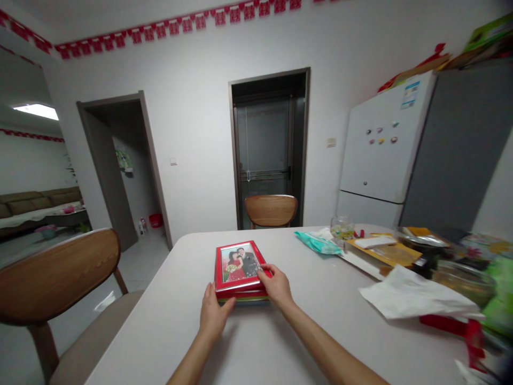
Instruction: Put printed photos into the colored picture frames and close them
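A red-framed photo album or box (239, 264) lies flat on the white table (280, 331), on top of a thin stack with coloured edges. A picture of two people shows on its cover. My left hand (212, 314) rests against the near left corner, fingers closed along the edge. My right hand (276, 283) grips the near right edge, thumb on the cover and fingers curled under the side.
Clutter fills the table's right side: a teal packet (316, 243), a glass jar (342, 227), a yellow tray (387, 251), white paper (412, 300), a red strap (452, 325). Wooden chairs stand at the left (60, 272) and far end (271, 209). A white fridge (385, 144) stands at right.
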A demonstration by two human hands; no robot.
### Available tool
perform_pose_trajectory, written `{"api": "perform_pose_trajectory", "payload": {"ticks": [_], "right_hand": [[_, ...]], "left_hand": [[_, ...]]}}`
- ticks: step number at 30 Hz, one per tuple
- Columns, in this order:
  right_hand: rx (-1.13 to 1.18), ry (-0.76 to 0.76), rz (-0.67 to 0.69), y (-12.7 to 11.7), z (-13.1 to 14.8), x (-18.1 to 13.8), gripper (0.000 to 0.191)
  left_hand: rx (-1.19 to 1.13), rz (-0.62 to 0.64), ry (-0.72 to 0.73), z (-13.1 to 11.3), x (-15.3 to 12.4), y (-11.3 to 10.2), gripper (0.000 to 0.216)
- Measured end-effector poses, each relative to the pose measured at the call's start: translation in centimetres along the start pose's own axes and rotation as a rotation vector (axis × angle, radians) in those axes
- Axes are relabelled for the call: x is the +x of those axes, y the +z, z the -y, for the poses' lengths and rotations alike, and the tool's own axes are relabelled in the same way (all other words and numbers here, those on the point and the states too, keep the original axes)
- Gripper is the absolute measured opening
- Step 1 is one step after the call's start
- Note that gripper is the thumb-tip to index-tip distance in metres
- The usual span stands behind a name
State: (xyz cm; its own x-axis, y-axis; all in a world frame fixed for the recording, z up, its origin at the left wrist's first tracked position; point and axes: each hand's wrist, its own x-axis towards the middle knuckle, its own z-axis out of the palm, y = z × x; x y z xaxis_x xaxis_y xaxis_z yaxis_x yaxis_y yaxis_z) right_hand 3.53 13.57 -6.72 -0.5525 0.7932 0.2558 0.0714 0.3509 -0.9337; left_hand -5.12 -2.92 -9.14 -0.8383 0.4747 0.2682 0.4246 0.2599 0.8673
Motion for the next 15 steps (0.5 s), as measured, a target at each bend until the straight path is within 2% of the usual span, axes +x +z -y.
{"api": "perform_pose_trajectory", "payload": {"ticks": [4,7,9,11,13,15], "right_hand": [[0.203,0.033,-0.121,0.4,4.0,-1.3,0.058],[0.500,-0.027,-0.117,-1.1,8.3,-4.1,0.059],[0.472,-0.199,-0.031,-2.8,10.9,-7.1,0.048],[0.183,-0.471,0.095,-4.4,12.6,-10.5,0.032],[-0.010,-0.783,0.182,-5.4,12.8,-13.8,0.032],[-0.113,-0.953,0.207,-5.4,11.8,-16.5,0.034]], "left_hand": [[-0.049,0.025,0.034,-1.9,-1.4,-0.7,0.058],[-0.147,0.088,0.097,-5.3,-2.7,-1.6,0.058],[-0.354,0.150,0.104,-8.0,-3.9,-2.5,0.061],[-0.668,0.200,0.044,-10.3,-5.4,-3.6,0.064],[-0.935,0.283,-0.069,-11.7,-7.3,-4.9,0.058],[-1.076,0.341,-0.175,-11.8,-9.2,-5.8,0.051]]}}
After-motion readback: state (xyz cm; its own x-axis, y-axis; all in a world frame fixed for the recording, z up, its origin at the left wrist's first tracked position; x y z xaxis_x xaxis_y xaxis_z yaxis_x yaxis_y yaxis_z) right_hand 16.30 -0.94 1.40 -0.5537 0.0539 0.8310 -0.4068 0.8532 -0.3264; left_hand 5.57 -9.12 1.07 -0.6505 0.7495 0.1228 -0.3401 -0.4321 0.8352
